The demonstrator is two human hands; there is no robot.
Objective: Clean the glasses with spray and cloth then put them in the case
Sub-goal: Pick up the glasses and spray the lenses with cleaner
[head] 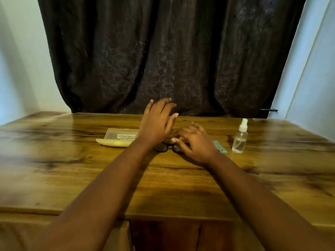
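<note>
Glasses (164,147): dark frame, flat on the table (76,171), middle of the far half; partly hidden under both hands.
Left hand (156,124): raised over the glasses, fingers straight and spread wide, tips toward the far edge; holds nothing.
Right hand (194,142): low over the right lens, fingers loosely curled, thumb and fingertips at the frame; whether it pinches or only touches, cannot tell.
Case (118,140): pale, open, left of the glasses, printed lid toward the far edge.
Cloth (220,146): small, teal, just right of the right hand.
Spray (240,137): clear bottle, upright, capped, right of the cloth, near the far right corner.
Curtain (163,51): dark, hanging behind the far edge.
</note>
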